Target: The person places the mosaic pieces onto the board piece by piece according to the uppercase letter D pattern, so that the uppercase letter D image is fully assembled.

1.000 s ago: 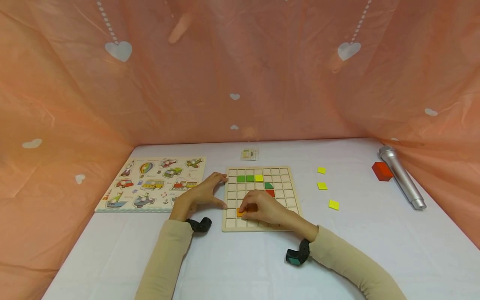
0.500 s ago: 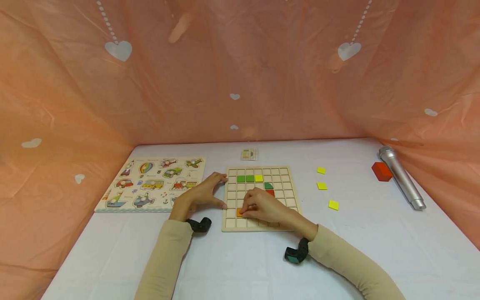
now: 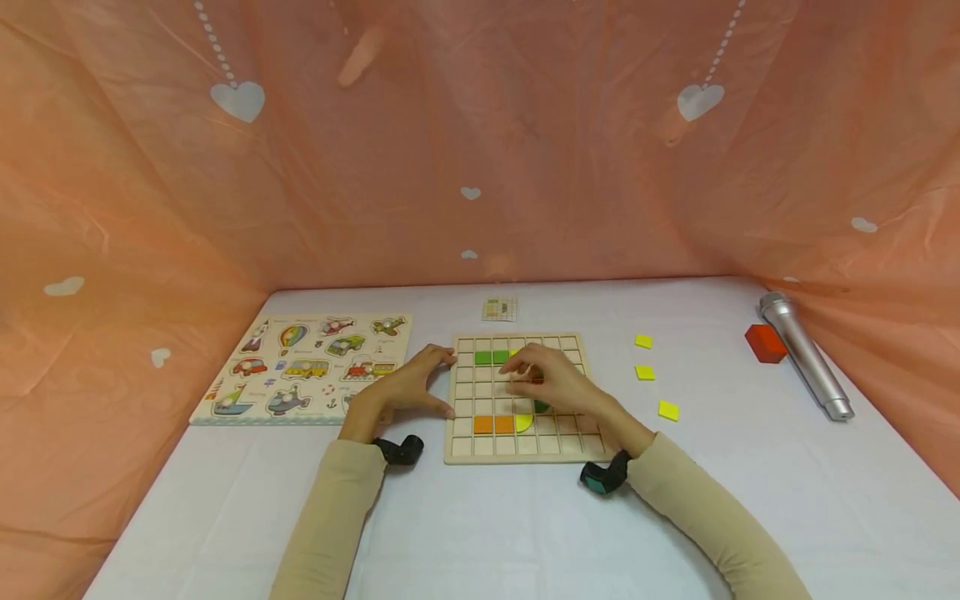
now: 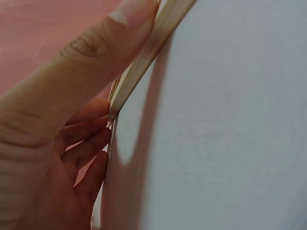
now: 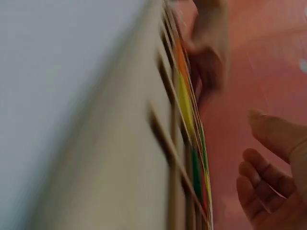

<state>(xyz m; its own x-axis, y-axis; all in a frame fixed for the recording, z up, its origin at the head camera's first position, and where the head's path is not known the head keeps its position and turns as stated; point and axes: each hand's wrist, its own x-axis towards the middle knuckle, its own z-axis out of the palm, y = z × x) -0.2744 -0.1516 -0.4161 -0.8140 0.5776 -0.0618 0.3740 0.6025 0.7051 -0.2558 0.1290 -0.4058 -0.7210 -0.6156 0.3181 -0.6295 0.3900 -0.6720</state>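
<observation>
My left hand [image 3: 408,385] rests at the left edge of a wooden grid board [image 3: 525,459], thumb and fingertips touching its rim; the left wrist view shows the thumb [image 4: 91,52] against the wood. Over the board's middle hovers my right hand [image 3: 555,379], thumb and fingers apart around nothing in the right wrist view. Two orange square tiles [image 3: 483,425] and a rounded yellow tile [image 3: 524,423] lie in a lower row. Two green square tiles [image 3: 483,357] sit higher up. The right hand partly covers a yellow tile [image 3: 513,355] and a dark green tile [image 3: 541,407].
Three loose yellow tiles [image 3: 645,372] lie right of the board. A small pattern card [image 3: 499,309] is behind it. A vehicle picture puzzle [image 3: 300,392] lies left. At far right are a red block [image 3: 765,343] and a silver microphone [image 3: 806,358].
My right hand has left the leftmost orange tile and moved up and to the right, uncovering the second orange tile and the rounded yellow one. My left hand has stayed put.
</observation>
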